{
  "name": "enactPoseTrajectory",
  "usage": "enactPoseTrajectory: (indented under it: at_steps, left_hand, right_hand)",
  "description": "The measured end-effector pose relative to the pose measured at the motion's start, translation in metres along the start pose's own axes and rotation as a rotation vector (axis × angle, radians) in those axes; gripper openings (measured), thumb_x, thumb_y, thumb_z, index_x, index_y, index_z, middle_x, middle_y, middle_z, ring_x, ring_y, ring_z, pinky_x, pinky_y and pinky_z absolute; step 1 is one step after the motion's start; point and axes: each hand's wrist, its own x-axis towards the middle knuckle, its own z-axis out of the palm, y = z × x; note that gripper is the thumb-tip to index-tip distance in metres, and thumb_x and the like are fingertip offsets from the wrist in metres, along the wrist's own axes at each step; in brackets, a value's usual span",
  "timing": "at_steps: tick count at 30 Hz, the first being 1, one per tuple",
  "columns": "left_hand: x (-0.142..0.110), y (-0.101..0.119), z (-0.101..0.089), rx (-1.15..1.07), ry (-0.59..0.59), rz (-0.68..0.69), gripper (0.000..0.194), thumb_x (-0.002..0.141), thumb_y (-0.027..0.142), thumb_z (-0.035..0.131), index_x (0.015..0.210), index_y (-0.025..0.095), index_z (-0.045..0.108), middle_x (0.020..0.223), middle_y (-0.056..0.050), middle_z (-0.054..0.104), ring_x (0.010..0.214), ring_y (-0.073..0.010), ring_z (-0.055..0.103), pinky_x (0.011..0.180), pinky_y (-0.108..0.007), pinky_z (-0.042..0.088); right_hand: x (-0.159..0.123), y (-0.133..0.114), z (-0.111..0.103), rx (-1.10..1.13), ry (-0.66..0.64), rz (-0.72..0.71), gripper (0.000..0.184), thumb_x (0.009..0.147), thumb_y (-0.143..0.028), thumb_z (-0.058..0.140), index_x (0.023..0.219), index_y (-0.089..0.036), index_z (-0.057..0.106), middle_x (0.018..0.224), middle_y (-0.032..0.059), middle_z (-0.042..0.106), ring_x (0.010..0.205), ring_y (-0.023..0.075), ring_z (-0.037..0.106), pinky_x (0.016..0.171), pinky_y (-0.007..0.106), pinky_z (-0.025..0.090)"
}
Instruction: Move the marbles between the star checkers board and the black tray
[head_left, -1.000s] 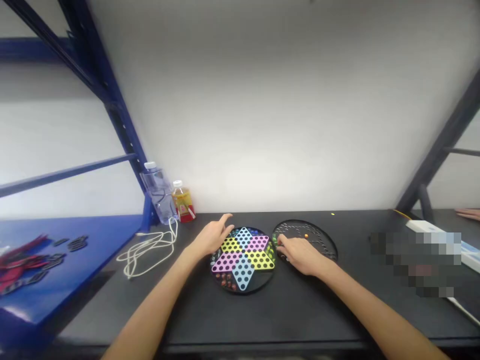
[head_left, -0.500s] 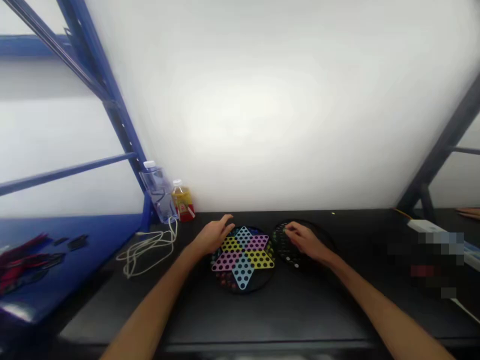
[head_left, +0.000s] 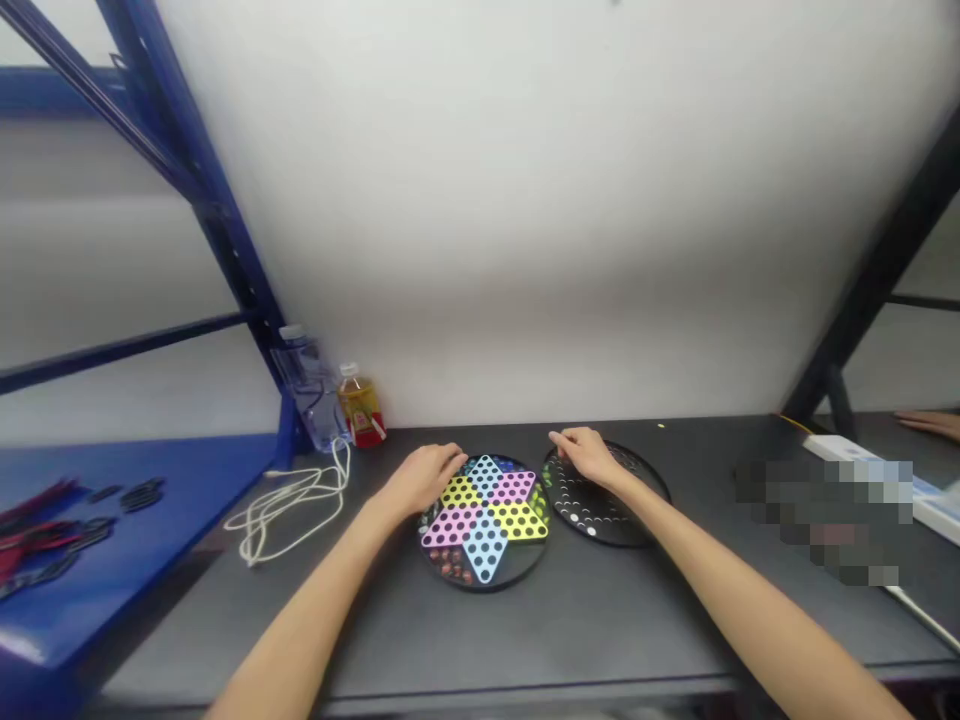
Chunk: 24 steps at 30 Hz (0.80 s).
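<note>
- Pink, yellow and blue diamonds made up the star board (head_left: 486, 520), lying flat on the black table (head_left: 465, 650) within its round black tray (head_left: 517, 578).
- Between the star board's points sat reddish-brown marbles (head_left: 452, 567) at near left, yellow-green marbles (head_left: 538, 512) at right and blue marbles (head_left: 513, 465) at the far side.
- At the star board's left edge was the left hand (head_left: 421, 478), fingers over the tray's rim; whether they gripped could not be told.
- Just right of the star board, a second tray (head_left: 606, 543), also round and black, showed rows of pale curved marks.
- Above that tray's far left, beyond the star board's right side, the right hand (head_left: 586, 455) had thumb and fingertips drawn close; anything between them could not be made out. Both hands were well apart.
- Behind and left of the star board stood a yellow-and-red bottle (head_left: 361, 410), white-capped, its label too small to read; beside it, a larger clear bottle (head_left: 311, 395).
- Left of the star board lay a loosely coiled white cable (head_left: 256, 530).
- Well right of the star board, a white box (head_left: 832, 450) bore blurred pale-blue print.
</note>
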Motion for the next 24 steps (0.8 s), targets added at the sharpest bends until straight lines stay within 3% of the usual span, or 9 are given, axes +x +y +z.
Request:
enactPoseTrajectory:
  at_steps: [3, 6, 9, 12, 14, 17, 19, 21, 24]
  left_hand:
    - [-0.001, 0.002, -0.001, 0.007, -0.002, 0.002, 0.043, 0.098, 0.046, 0.033, 0.098, 0.02, 0.067, 0.089, -0.007, 0.07, 0.085, -0.0195, 0.064, 0.079, -0.028, 0.044]
    - [-0.001, 0.003, -0.002, 0.008, -0.002, 0.005, 0.044, 0.098, 0.046, 0.032, 0.094, 0.02, 0.068, 0.088, -0.008, 0.069, 0.084, -0.0192, 0.063, 0.078, -0.027, 0.043]
    - [-0.001, 0.002, -0.001, 0.013, -0.005, 0.008, 0.045, 0.098, 0.046, 0.032, 0.092, 0.019, 0.068, 0.085, -0.007, 0.069, 0.081, -0.0191, 0.063, 0.076, -0.027, 0.043]
    - [0.0, 0.0, 0.0, 0.013, -0.018, -0.003, 0.044, 0.098, 0.046, 0.033, 0.09, 0.019, 0.069, 0.083, -0.007, 0.069, 0.078, -0.0187, 0.063, 0.073, -0.027, 0.043]
    - [0.0, 0.0, 0.001, 0.008, -0.022, -0.011, 0.044, 0.097, 0.046, 0.034, 0.09, 0.02, 0.069, 0.082, -0.007, 0.069, 0.077, -0.0184, 0.062, 0.073, -0.027, 0.043]
    - [0.001, 0.0, 0.001, 0.003, -0.02, -0.012, 0.044, 0.097, 0.045, 0.034, 0.089, 0.02, 0.069, 0.082, -0.006, 0.069, 0.077, -0.0183, 0.062, 0.073, -0.027, 0.044]
    - [0.001, 0.001, 0.001, -0.003, -0.021, -0.021, 0.044, 0.096, 0.046, 0.035, 0.088, 0.02, 0.069, 0.081, -0.006, 0.069, 0.077, -0.0185, 0.062, 0.072, -0.027, 0.044]
    - [0.001, 0.002, 0.001, -0.009, -0.014, -0.03, 0.042, 0.095, 0.046, 0.037, 0.088, 0.02, 0.07, 0.081, -0.006, 0.069, 0.078, -0.0189, 0.063, 0.073, -0.027, 0.045]
    - [0.001, 0.002, 0.001, -0.013, -0.018, -0.019, 0.041, 0.095, 0.044, 0.038, 0.09, 0.019, 0.07, 0.083, -0.007, 0.07, 0.079, -0.0189, 0.063, 0.074, -0.026, 0.045]
  right_hand:
    - [-0.004, 0.002, 0.003, -0.245, -0.111, -0.117, 0.036, 0.084, -0.052, 0.055, 0.073, -0.018, 0.061, 0.067, 0.0028, 0.063, 0.064, 0.0163, 0.055, 0.063, 0.027, 0.038]
    - [-0.01, 0.002, 0.008, -0.38, -0.195, -0.121, 0.03, 0.082, -0.048, 0.062, 0.084, -0.018, 0.063, 0.077, 0.0064, 0.068, 0.073, 0.0185, 0.06, 0.068, 0.027, 0.039]
    - [-0.011, -0.001, 0.012, -0.387, -0.198, -0.098, 0.028, 0.081, -0.045, 0.065, 0.084, -0.018, 0.063, 0.078, 0.0071, 0.068, 0.074, 0.0189, 0.061, 0.068, 0.027, 0.039]
    - [-0.008, -0.002, 0.011, -0.158, -0.156, -0.047, 0.028, 0.079, -0.045, 0.067, 0.079, -0.018, 0.06, 0.068, 0.0041, 0.063, 0.065, 0.0157, 0.057, 0.061, 0.025, 0.039]
    - [-0.004, 0.0, 0.005, 0.162, -0.135, 0.068, 0.029, 0.08, -0.046, 0.064, 0.077, -0.018, 0.057, 0.055, -0.0014, 0.052, 0.049, 0.0107, 0.046, 0.049, 0.022, 0.034]
    - [0.002, 0.004, -0.011, 0.738, -0.149, 0.285, 0.027, 0.085, -0.044, 0.055, 0.08, -0.018, 0.053, 0.047, -0.0092, 0.03, 0.038, 0.0059, 0.022, 0.036, 0.018, 0.017]
    - [0.004, 0.007, -0.019, 0.993, -0.18, 0.363, 0.023, 0.087, -0.039, 0.051, 0.08, -0.017, 0.052, 0.048, -0.0089, 0.029, 0.038, 0.0053, 0.018, 0.034, 0.017, 0.011]
    - [0.005, 0.009, -0.021, 1.078, -0.186, 0.383, 0.022, 0.087, -0.035, 0.048, 0.073, -0.017, 0.049, 0.051, -0.0063, 0.035, 0.038, 0.005, 0.019, 0.034, 0.018, 0.009]
    - [0.002, 0.01, -0.011, 0.928, -0.081, 0.342, 0.035, 0.088, -0.039, 0.047, 0.059, -0.02, 0.037, 0.047, -0.0063, 0.032, 0.037, 0.0056, 0.017, 0.035, 0.021, 0.009]
